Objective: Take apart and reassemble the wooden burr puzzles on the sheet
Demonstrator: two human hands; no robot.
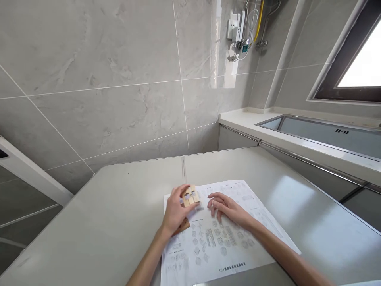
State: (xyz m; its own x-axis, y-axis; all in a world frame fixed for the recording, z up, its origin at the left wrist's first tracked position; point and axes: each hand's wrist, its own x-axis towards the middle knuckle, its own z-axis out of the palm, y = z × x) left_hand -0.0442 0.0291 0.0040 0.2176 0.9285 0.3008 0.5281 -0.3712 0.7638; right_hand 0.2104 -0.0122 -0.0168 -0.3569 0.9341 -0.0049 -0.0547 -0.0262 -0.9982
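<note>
My left hand (pixel 175 210) grips a small light-wood block puzzle (pixel 191 196) between thumb and fingers, with dark gaps showing between its pieces. Beneath that wrist lies a flat brown piece (pixel 182 227), partly covered by the hand. To the right, my right hand (pixel 224 207) hovers over or rests on the paper, its fingers loosely bent and apart, holding nothing I can see. Under both hands spreads a large white instruction sheet (pixel 238 254), printed with rows of small block drawings and text that appears upside down.
The sheet lies on a pale table (pixel 119 222) with a seam across it. A grey tiled wall (pixel 119 79) stands behind. At the right are a counter (pixel 247 119) with a sink (pixel 321 133) and a window (pixel 363 59). Wall sockets (pixel 233 29) with cables hang above.
</note>
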